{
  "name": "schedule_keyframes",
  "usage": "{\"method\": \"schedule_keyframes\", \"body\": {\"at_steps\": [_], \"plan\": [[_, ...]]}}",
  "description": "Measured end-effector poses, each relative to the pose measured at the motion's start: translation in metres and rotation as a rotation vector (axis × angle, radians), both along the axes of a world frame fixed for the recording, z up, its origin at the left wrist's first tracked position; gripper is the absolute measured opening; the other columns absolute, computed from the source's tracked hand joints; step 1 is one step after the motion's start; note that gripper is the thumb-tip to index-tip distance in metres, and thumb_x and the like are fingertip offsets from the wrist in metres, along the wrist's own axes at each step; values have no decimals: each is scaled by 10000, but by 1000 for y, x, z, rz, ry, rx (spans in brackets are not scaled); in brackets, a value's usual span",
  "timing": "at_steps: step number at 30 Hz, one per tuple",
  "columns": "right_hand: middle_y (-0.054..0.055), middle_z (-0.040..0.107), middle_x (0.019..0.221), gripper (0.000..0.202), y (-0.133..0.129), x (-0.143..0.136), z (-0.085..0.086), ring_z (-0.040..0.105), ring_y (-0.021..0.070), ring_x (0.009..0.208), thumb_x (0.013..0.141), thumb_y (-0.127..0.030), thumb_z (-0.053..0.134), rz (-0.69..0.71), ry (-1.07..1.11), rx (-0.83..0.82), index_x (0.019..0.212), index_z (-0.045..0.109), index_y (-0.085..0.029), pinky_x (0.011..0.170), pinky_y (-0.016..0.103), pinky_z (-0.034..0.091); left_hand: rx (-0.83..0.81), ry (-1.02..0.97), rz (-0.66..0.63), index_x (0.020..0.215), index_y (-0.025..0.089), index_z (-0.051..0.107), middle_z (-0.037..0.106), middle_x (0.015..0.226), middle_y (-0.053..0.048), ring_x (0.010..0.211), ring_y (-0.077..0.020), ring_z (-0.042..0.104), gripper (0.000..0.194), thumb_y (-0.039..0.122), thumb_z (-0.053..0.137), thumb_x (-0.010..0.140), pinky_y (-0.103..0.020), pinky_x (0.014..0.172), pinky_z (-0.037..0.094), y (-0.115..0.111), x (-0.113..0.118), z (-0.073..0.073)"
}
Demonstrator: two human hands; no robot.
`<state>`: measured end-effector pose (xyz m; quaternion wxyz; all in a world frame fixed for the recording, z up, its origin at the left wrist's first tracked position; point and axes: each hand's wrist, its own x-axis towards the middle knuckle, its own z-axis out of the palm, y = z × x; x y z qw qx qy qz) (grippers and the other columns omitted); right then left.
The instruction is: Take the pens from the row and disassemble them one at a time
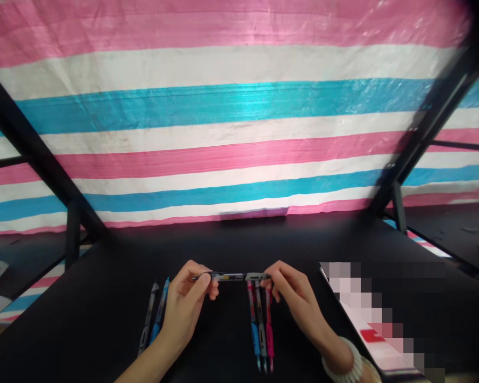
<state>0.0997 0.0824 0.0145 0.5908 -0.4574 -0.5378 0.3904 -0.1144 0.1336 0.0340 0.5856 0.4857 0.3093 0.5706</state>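
Note:
My left hand [189, 300] and my right hand [293, 298] together hold one dark pen [235, 276] level above the black table [104, 298], each hand pinching one end. Under the pen, between my hands, lie three pens [261, 332] side by side: a blue one, a grey one and a pink one, pointing toward me. Two more pens [154, 319], one dark and one blue, lie left of my left hand. A white beaded bracelet [345, 367] is on my right wrist.
A pink, white and blue striped tarp [231, 122] hangs behind the table. Black metal frame bars [32, 154] slant at the left and right. A blurred-out patch [383, 314] covers the right side of the table. Another black table [455, 234] stands at the right.

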Motion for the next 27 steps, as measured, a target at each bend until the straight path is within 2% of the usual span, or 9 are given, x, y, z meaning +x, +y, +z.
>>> {"method": "schedule_keyframes", "body": {"at_steps": [2,5,7,11,15,19,23,27], "plan": [[-1,595,661,375,0,0,1,504,111,563,976,-439,577,-15,-36,-26,702,619,-185,542,232,427,-2,4,4,696,186,669,635,624,12,549,-123,580,277,399,836,755,-225,508,448,0,0,0],[9,614,782,262,0,0,2,549,135,668,911,-433,671,-35,-18,-25,822,630,-190,587,238,441,-9,3,4,700,184,670,639,628,9,555,-125,588,273,393,838,752,-228,513,451,-1,-1,-1],[7,600,803,253,0,1,3,538,138,688,918,-441,657,-25,-8,-7,876,635,-192,594,237,437,-18,0,0,701,185,667,642,632,9,552,-124,588,276,393,841,748,-228,511,450,0,-2,-2],[-18,536,652,381,0,1,4,470,115,585,971,-462,572,0,-35,-29,711,593,-184,554,237,404,-22,3,-6,706,186,665,638,613,12,545,-122,580,283,403,843,742,-227,508,443,0,-1,-2],[8,618,770,286,1,1,4,517,129,641,934,-459,638,12,9,-36,839,614,-190,575,244,418,-31,7,-5,706,186,660,646,622,9,552,-126,583,283,401,840,743,-230,513,445,0,-1,-1],[2,610,688,381,0,0,4,493,110,578,972,-474,583,34,0,-37,727,603,-182,564,243,420,-43,4,-7,704,186,662,652,627,7,554,-126,587,276,390,844,740,-232,520,451,-1,-1,0],[17,667,733,329,1,-1,3,517,111,572,929,-495,648,62,84,-52,818,625,-187,530,232,430,-45,-6,1,701,186,670,656,623,5,553,-126,588,280,396,853,729,-227,517,452,-2,-1,0],[9,653,661,353,2,-3,1,504,93,503,926,-487,650,61,113,-82,753,613,-182,469,211,412,-48,-6,-8,709,185,680,660,628,5,554,-124,593,271,393,853,731,-225,520,456,-1,-1,0]]}}
